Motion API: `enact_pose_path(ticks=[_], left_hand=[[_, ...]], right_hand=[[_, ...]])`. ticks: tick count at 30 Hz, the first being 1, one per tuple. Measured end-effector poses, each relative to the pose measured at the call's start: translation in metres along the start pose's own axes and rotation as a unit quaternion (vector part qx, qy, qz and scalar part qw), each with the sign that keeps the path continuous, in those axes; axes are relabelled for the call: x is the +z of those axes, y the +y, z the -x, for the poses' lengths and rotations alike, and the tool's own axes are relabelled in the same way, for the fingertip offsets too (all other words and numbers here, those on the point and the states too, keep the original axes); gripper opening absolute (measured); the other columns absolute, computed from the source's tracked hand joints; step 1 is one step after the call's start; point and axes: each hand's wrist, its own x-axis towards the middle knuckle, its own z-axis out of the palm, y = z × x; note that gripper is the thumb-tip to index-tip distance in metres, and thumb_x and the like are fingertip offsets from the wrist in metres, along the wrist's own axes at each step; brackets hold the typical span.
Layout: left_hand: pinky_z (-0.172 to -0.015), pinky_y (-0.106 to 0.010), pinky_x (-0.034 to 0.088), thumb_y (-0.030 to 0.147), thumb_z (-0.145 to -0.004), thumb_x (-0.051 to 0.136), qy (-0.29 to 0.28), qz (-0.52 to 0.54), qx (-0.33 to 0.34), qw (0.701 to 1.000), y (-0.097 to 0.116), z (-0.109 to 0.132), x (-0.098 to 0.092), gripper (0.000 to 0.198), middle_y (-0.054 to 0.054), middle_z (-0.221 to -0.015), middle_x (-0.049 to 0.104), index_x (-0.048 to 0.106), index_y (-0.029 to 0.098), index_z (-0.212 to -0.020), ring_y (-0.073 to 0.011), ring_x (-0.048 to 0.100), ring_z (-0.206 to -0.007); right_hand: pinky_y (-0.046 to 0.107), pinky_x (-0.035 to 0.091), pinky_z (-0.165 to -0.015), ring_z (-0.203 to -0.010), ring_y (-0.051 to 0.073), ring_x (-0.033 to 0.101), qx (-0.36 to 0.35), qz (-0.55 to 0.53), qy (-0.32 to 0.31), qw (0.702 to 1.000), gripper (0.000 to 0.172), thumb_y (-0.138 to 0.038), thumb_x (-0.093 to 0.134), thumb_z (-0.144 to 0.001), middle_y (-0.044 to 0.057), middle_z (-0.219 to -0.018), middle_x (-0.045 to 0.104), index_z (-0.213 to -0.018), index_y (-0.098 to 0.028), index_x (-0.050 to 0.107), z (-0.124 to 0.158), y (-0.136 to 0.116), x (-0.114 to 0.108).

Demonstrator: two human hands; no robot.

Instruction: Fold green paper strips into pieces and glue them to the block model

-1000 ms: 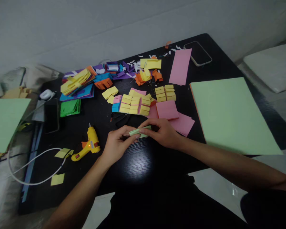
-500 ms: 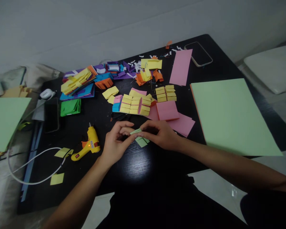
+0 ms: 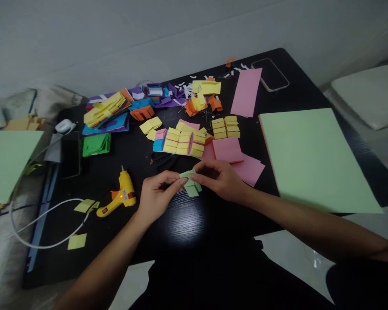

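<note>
Both my hands meet over the middle of the black table (image 3: 187, 224). My left hand (image 3: 157, 196) and my right hand (image 3: 220, 178) pinch a small folded light green paper piece (image 3: 190, 185) between their fingertips, just above the tabletop. Behind the hands lie rows of folded yellow paper pieces (image 3: 183, 142) and pink paper squares (image 3: 228, 150). A yellow glue gun (image 3: 121, 198) lies on the table to the left of my left hand, its white cable trailing off left.
A large light green sheet (image 3: 310, 159) covers the right side. A pink strip (image 3: 245, 92) and a phone (image 3: 271, 74) lie at the far right. Mixed coloured paper scraps (image 3: 116, 110), green folded pieces (image 3: 96, 144) and another phone (image 3: 70, 155) lie at the left.
The green piece was a closed strip between my hands; it has since been opened out, with flaps hanging below my fingers. Both hands stayed in nearly the same place.
</note>
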Motion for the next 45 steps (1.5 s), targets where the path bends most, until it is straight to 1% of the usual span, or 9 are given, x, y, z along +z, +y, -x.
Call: enact_pose_path(ticks=[13, 17, 23, 26, 30, 34, 37, 40, 45], left_hand=[[-0.056, -0.018, 0.058, 0.023, -0.093, 0.076, 0.0, -0.024, 0.011, 1.0, 0.0017, 0.0009, 0.0022, 0.008, 0.002, -0.064, 0.074, 0.077, 0.018, -0.087, -0.0096, 0.069, -0.054], [-0.056, -0.019, 0.058, 0.026, -0.093, 0.076, 0.018, -0.007, -0.007, 1.0, 0.0028, 0.0001, 0.002, 0.01, 0.001, -0.063, 0.074, 0.077, 0.018, -0.086, -0.0103, 0.068, -0.054], [-0.057, -0.022, 0.058, 0.032, -0.093, 0.076, 0.017, 0.0, -0.025, 1.0, 0.0033, -0.0009, 0.0024, 0.017, 0.0, -0.064, 0.074, 0.075, 0.017, -0.085, -0.0123, 0.069, -0.056], [-0.058, -0.021, 0.055, 0.032, -0.094, 0.075, -0.001, -0.009, -0.019, 1.0, 0.0046, -0.0016, 0.0024, 0.016, 0.0, -0.066, 0.073, 0.074, 0.018, -0.087, -0.0119, 0.067, -0.059], [-0.067, -0.023, 0.055, 0.03, -0.092, 0.077, -0.012, -0.053, 0.012, 0.998, 0.0039, -0.0017, 0.0012, 0.015, -0.002, -0.086, 0.078, 0.076, 0.019, -0.102, -0.0127, 0.068, -0.071], [-0.071, -0.025, 0.054, 0.03, -0.096, 0.073, -0.01, -0.08, 0.032, 0.996, 0.001, -0.0008, 0.0002, 0.012, -0.003, -0.086, 0.077, 0.079, 0.02, -0.092, -0.0138, 0.068, -0.075], [-0.065, -0.024, 0.054, 0.032, -0.096, 0.073, 0.021, -0.033, 0.009, 0.999, 0.0006, -0.0008, 0.0, 0.014, -0.002, -0.082, 0.075, 0.078, 0.019, -0.092, -0.0127, 0.067, -0.068], [-0.061, -0.025, 0.056, 0.037, -0.094, 0.076, 0.053, 0.017, -0.018, 0.998, 0.0023, -0.0023, 0.0004, 0.017, -0.001, -0.077, 0.075, 0.076, 0.019, -0.093, -0.0129, 0.067, -0.062], [-0.062, -0.026, 0.06, 0.041, -0.092, 0.078, 0.065, 0.056, -0.02, 0.996, 0.0077, -0.007, 0.0011, 0.022, 0.0, -0.074, 0.074, 0.072, 0.02, -0.092, -0.0145, 0.071, -0.061]], right_hand=[[0.027, 0.055, -0.067, -0.072, 0.014, 0.069, -0.017, 0.016, 0.049, 0.999, 0.026, -0.045, 0.085, -0.084, 0.002, -0.08, 0.078, -0.086, -0.02, 0.08, 0.0005, 0.0032, 0.0005], [0.029, 0.057, -0.071, -0.078, 0.017, 0.073, 0.014, 0.009, -0.002, 1.0, 0.03, -0.046, 0.084, -0.084, 0.003, -0.09, 0.082, -0.098, -0.02, 0.081, -0.0008, 0.004, -0.0011], [0.028, 0.051, -0.065, -0.07, 0.016, 0.069, 0.014, 0.085, -0.017, 0.996, 0.029, -0.047, 0.078, -0.089, 0.002, -0.078, 0.079, -0.085, -0.019, 0.081, -0.0008, 0.0025, -0.0036], [0.027, 0.048, -0.063, -0.069, 0.015, 0.066, 0.002, 0.1, -0.018, 0.995, 0.031, -0.048, 0.077, -0.09, 0.002, -0.076, 0.077, -0.084, -0.018, 0.081, 0.0005, 0.0031, -0.0034], [0.025, 0.044, -0.061, -0.065, 0.013, 0.061, -0.015, 0.12, -0.041, 0.992, 0.028, -0.043, 0.076, -0.092, 0.0, -0.071, 0.073, -0.083, -0.017, 0.079, 0.0027, 0.0031, -0.001], [0.024, 0.042, -0.058, -0.062, 0.011, 0.058, -0.005, 0.126, -0.066, 0.99, 0.025, -0.038, 0.074, -0.093, -0.002, -0.068, 0.069, -0.083, -0.016, 0.077, 0.0043, -0.0011, 0.0016], [0.025, 0.049, -0.064, -0.071, 0.014, 0.066, 0.019, 0.078, -0.097, 0.992, 0.023, -0.039, 0.077, -0.09, 0.001, -0.081, 0.075, -0.096, -0.017, 0.077, 0.0054, -0.0042, 0.0023], [0.03, 0.056, -0.077, -0.086, 0.018, 0.073, 0.033, 0.041, -0.115, 0.992, 0.031, -0.038, 0.086, -0.081, 0.004, -0.096, 0.079, -0.104, -0.018, 0.076, 0.006, -0.0035, 0.0023], [0.029, 0.055, -0.068, -0.075, 0.016, 0.071, 0.024, 0.077, -0.036, 0.996, 0.017, -0.033, 0.078, -0.088, 0.002, -0.083, 0.078, -0.095, -0.018, 0.078, 0.0046, 0.0027, 0.0009]])
